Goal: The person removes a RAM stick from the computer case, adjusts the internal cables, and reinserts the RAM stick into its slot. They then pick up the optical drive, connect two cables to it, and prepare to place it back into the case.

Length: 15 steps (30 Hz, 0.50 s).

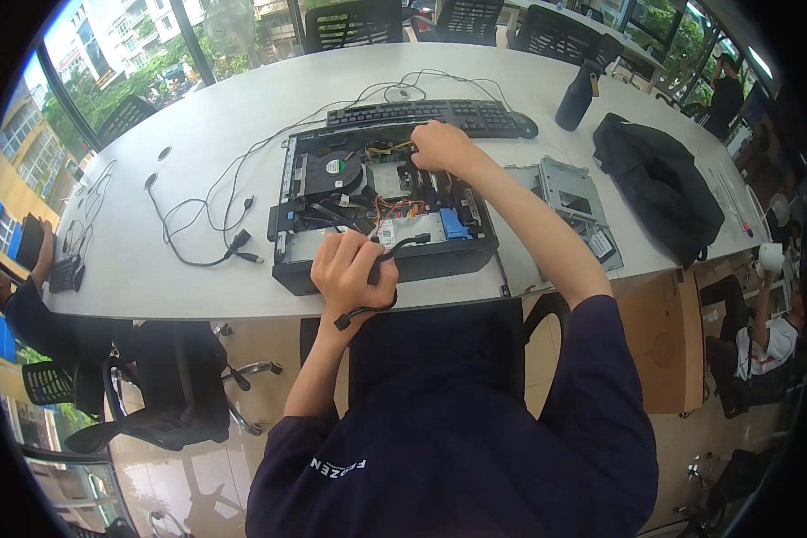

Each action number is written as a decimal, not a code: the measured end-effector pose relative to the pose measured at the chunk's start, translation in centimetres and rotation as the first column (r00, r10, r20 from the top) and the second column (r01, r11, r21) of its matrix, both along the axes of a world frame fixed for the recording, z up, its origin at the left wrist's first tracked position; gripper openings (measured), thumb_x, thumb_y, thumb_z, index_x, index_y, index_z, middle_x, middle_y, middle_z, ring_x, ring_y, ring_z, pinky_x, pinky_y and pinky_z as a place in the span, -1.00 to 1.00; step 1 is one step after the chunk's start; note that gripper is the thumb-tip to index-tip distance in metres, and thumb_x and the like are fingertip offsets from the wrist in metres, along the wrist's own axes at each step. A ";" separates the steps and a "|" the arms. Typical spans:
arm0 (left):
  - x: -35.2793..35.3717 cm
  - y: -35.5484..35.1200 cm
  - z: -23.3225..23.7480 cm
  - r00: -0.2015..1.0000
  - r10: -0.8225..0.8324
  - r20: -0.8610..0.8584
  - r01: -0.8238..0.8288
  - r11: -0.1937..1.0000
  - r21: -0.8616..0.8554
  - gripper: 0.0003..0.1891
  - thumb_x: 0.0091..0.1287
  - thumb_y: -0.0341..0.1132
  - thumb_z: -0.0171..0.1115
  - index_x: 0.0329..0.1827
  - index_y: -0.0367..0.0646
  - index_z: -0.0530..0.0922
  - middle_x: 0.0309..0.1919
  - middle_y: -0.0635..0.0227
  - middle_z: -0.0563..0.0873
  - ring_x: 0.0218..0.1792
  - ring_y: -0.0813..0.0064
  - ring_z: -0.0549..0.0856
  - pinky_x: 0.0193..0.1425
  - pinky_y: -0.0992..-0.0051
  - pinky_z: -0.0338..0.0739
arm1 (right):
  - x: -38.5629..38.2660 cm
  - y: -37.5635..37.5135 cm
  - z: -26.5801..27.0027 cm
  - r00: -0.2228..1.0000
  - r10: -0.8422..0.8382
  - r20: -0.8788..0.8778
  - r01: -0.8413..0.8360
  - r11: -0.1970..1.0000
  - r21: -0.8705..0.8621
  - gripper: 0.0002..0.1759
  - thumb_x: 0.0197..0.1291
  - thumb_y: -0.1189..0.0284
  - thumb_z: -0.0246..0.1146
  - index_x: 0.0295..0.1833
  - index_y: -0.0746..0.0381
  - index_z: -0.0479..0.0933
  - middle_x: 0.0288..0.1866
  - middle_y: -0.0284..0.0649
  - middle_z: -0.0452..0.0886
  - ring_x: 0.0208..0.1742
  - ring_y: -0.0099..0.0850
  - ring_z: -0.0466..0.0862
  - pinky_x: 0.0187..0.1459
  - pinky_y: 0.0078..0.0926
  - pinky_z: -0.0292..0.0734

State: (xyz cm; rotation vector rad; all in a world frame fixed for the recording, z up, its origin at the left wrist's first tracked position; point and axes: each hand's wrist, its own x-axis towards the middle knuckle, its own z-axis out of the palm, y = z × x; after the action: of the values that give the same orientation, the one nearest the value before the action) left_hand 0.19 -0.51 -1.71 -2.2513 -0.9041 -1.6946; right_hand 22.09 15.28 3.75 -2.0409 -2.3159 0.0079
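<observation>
An opened black computer case [386, 264] lies on the white table, its inside facing up. A round black fan [329, 174] sits at its left, a blue plastic part [454, 224] near its front right corner. Over the near edge of the case, my left hand [354, 273] is closed around a black cable [387, 258], whose connector ends stick out on both sides. My right hand [439, 148] reaches to the far right part of the case beside yellow wires, its fingers closed; anything between them is hidden.
Behind the case are a black keyboard [430, 117] and mouse [523, 125]. Metal drive parts [572, 193], a dark bottle [577, 97] and a black bag [659, 184] stand or lie to the right. Loose cables [208, 202] spread leftward. Other people sit at both sides.
</observation>
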 end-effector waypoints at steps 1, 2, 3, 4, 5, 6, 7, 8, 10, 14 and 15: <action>0.1 0.1 0.0 1.000 0.003 0.001 -0.003 1.000 0.002 -0.91 -0.10 -0.42 0.24 -0.50 -0.19 0.55 -0.53 0.32 0.51 -0.46 0.27 0.49 -0.40 0.33 0.35 | 0.8 0.3 0.3 0.994 0.109 -0.006 -0.109 0.993 0.037 -0.67 0.05 0.40 0.29 -0.06 0.27 0.74 0.02 0.02 0.77 0.06 -0.05 0.78 0.07 -0.16 0.71; 0.1 0.2 0.0 1.000 0.003 0.002 -0.003 1.000 0.002 -0.91 -0.10 -0.42 0.24 -0.50 -0.19 0.55 -0.53 0.32 0.51 -0.46 0.27 0.49 -0.40 0.33 0.35 | 1.4 0.6 0.4 0.976 0.219 -0.008 -0.218 0.973 0.072 -0.66 0.08 0.38 0.29 -0.04 0.26 0.73 0.06 -0.02 0.77 0.10 -0.07 0.77 0.10 -0.17 0.70; 0.1 0.3 0.0 1.000 0.007 0.000 -0.007 1.000 0.006 -0.91 -0.10 -0.41 0.24 -0.50 -0.19 0.55 -0.53 0.32 0.50 -0.46 0.27 0.49 -0.41 0.33 0.35 | 1.6 0.0 1.8 0.959 0.280 0.037 -0.280 0.960 -0.002 -0.49 0.12 0.21 0.38 0.16 0.21 0.69 0.12 -0.08 0.76 0.25 -0.11 0.70 0.27 -0.20 0.61; 0.1 0.2 -0.1 1.000 0.010 -0.003 -0.010 1.000 0.009 -0.91 -0.10 -0.41 0.24 -0.51 -0.19 0.55 -0.54 0.32 0.50 -0.46 0.27 0.48 -0.41 0.33 0.35 | 2.1 -0.3 2.5 0.960 0.278 0.035 -0.278 0.960 -0.006 -0.49 0.12 0.21 0.38 0.16 0.21 0.69 0.12 -0.08 0.76 0.25 -0.11 0.70 0.27 -0.20 0.61; 0.1 0.2 -0.1 1.000 0.008 -0.005 -0.008 1.000 0.006 -0.91 -0.10 -0.41 0.24 -0.51 -0.19 0.55 -0.54 0.32 0.50 -0.46 0.27 0.48 -0.41 0.33 0.35 | 2.5 -0.7 3.2 0.951 0.303 0.062 -0.292 0.946 -0.141 -0.33 0.10 0.11 0.42 0.31 0.19 0.59 0.27 -0.06 0.66 0.34 -0.11 0.62 0.40 -0.17 0.47; 0.1 0.2 -0.1 1.000 0.009 -0.005 -0.009 1.000 0.005 -0.91 -0.10 -0.41 0.23 -0.51 -0.19 0.55 -0.54 0.32 0.49 -0.47 0.27 0.48 -0.41 0.33 0.35 | 3.1 -0.7 3.5 0.939 0.332 0.086 -0.298 0.915 -0.273 -0.14 0.07 0.02 0.46 0.46 0.16 0.48 0.41 -0.05 0.56 0.44 -0.12 0.53 0.52 -0.15 0.34; 0.2 0.2 -0.1 1.000 0.012 -0.004 -0.012 1.000 0.006 -0.92 -0.10 -0.41 0.23 -0.51 -0.18 0.55 -0.54 0.32 0.49 -0.47 0.27 0.48 -0.42 0.33 0.34 | 3.7 -0.3 3.2 0.938 0.332 0.096 -0.282 0.896 -0.343 0.05 0.00 -0.17 0.49 0.55 0.13 0.38 0.48 -0.07 0.49 0.49 -0.14 0.47 0.60 0.01 0.16; 0.2 0.2 -0.1 1.000 0.013 -0.004 -0.013 1.000 0.005 -0.92 -0.10 -0.41 0.23 -0.51 -0.18 0.55 -0.54 0.32 0.49 -0.47 0.27 0.48 -0.42 0.33 0.34 | 4.2 -0.3 2.7 0.938 0.332 0.096 -0.282 0.896 -0.343 0.05 0.00 -0.17 0.49 0.55 0.13 0.38 0.48 -0.07 0.49 0.49 -0.14 0.47 0.60 0.01 0.16; 0.2 0.2 0.0 1.000 0.025 -0.011 -0.024 1.000 0.008 -0.92 -0.10 -0.43 0.23 -0.52 -0.19 0.54 -0.54 0.32 0.49 -0.48 0.27 0.48 -0.42 0.33 0.34 | 4.8 -0.1 1.6 0.922 0.387 0.017 -0.374 0.900 -0.222 -0.04 0.04 -0.19 0.46 0.48 0.13 0.49 0.45 -0.06 0.53 0.46 -0.19 0.50 0.55 0.08 0.21; 0.3 0.2 0.1 1.000 0.019 -0.007 -0.018 1.000 0.017 -0.93 -0.11 -0.44 0.23 -0.53 -0.19 0.54 -0.55 0.32 0.49 -0.48 0.27 0.48 -0.43 0.33 0.34 | 3.9 1.1 0.2 0.937 0.350 0.004 -0.345 0.926 -0.157 -0.22 0.10 -0.21 0.43 0.36 0.00 0.63 0.14 -0.15 0.76 0.31 -0.22 0.64 0.39 0.18 0.37; 0.3 0.2 0.1 1.000 0.016 -0.004 -0.016 1.000 0.017 -0.93 -0.11 -0.44 0.22 -0.53 -0.19 0.53 -0.55 0.32 0.49 -0.48 0.27 0.48 -0.43 0.33 0.34 | 3.6 1.2 -0.1 0.956 0.286 -0.069 -0.294 0.940 -0.174 -0.36 0.12 -0.15 0.44 0.22 -0.03 0.70 0.07 -0.18 0.78 0.24 -0.23 0.68 0.33 0.16 0.40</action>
State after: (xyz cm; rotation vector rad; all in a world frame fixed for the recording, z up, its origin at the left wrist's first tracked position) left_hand 0.48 -0.32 -1.61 -2.2299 -0.9005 -1.6840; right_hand 25.71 16.44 3.64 -1.7246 -2.6541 0.2840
